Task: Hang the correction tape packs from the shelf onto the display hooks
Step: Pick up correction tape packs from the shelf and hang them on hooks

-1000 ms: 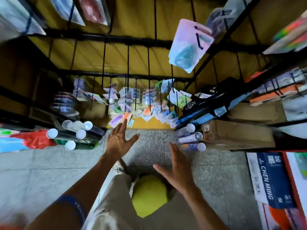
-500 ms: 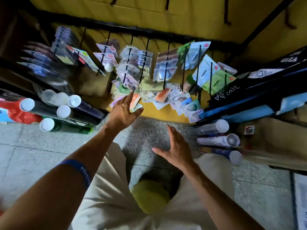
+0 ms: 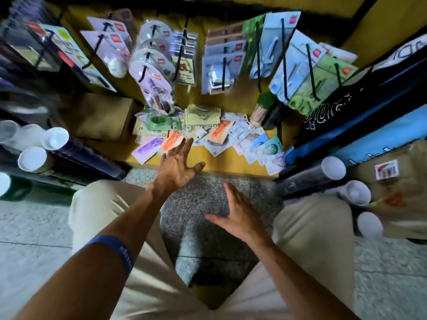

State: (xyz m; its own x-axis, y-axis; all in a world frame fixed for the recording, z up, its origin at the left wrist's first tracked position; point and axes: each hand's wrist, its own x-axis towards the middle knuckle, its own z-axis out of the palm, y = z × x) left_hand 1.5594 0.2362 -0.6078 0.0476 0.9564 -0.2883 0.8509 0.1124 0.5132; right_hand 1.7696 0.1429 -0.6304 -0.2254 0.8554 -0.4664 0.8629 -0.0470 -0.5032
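Tubes (image 3: 54, 138) and boxes flanking shelf (image 3: 231, 161)

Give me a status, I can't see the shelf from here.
Left hand open, fingers at the loose packs. Right hand open, empty. No pack lifted yet. Hooks above already crowded.

Change record: my left hand (image 3: 176, 166), fingers straight, now reaches further forward than a second ago, its fingertips (image 3: 188, 142) arriving at the near edge of the loose heap of coloured card-backed correction tape packs (image 3: 203, 128) on the yellow shelf (image 3: 233, 161). My right hand (image 3: 238, 218), flat, advances slightly. My view drops closer to the shelf.
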